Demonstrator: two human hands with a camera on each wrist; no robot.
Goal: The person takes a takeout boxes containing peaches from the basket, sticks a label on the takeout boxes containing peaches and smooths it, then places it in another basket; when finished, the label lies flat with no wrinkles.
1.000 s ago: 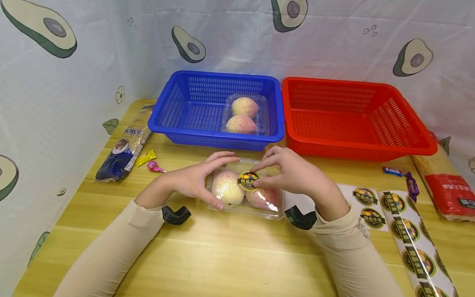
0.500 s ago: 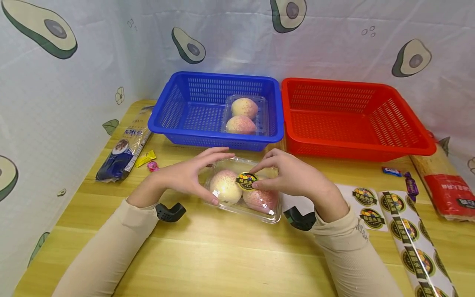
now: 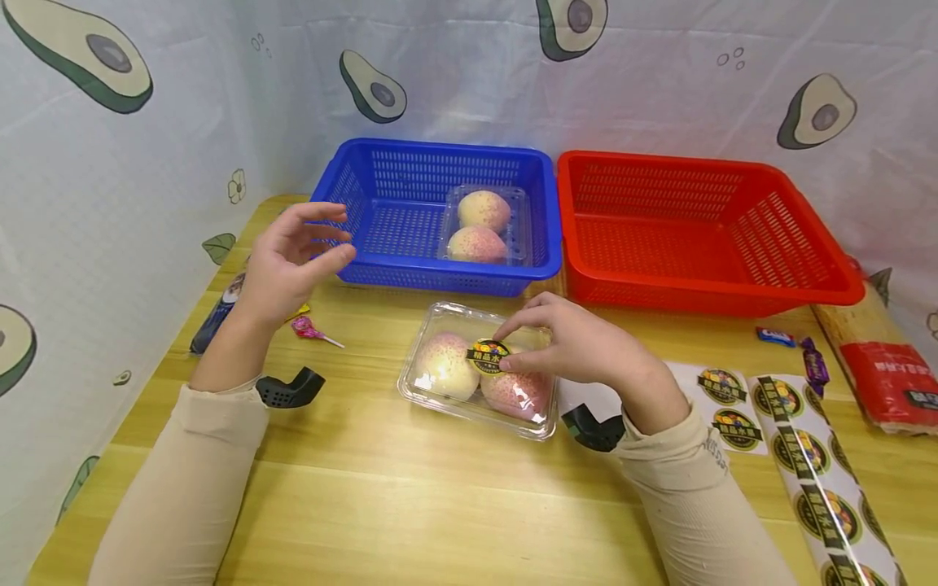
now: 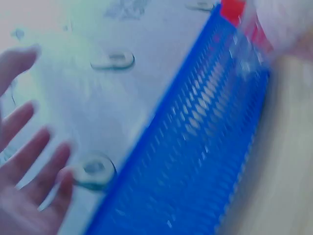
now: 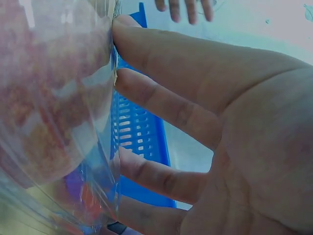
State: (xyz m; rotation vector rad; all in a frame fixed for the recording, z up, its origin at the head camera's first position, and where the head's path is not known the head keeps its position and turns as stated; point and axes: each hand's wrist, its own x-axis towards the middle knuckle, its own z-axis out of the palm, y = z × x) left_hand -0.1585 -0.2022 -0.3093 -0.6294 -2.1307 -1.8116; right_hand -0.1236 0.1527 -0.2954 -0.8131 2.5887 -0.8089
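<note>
Right now, a clear plastic box [image 3: 469,417] sits on the wooden surface [image 3: 410,505], turned a little crooked, in front of the two big baskets. Two round peaches [image 3: 445,370], yellow and pink, lie side by side inside it. On top of its lid is a black and gold sticker [image 3: 484,356].

The right hand [image 3: 567,338] comes in from the right side of the box. Its thumb and fingers are apart and a bit bent, and their tips touch the lid at the sticker. They do not wrap round the box.

The left hand [image 3: 289,252] is up in the air, by the left front corner of the blue basket [image 3: 440,278]. Its fingers are loose and spread, and it holds nothing. Its own wrist view is quite blurry.

Inside the blue basket is another clear box [image 3: 519,236] with two more peaches [image 3: 484,212]. The red basket [image 3: 681,295] stands just beside the blue one, on the right. A pink lollipop [image 3: 304,327] and a yellow sweet [image 3: 300,311] lie below the left hand, near a dark blue packet [image 3: 212,321] that the arm partly hides.

Over on the right are a long sheet of stickers [image 3: 821,480], a small blue sweet [image 3: 775,337], a purple sweet [image 3: 814,366] and a red bag [image 3: 887,374].
</note>
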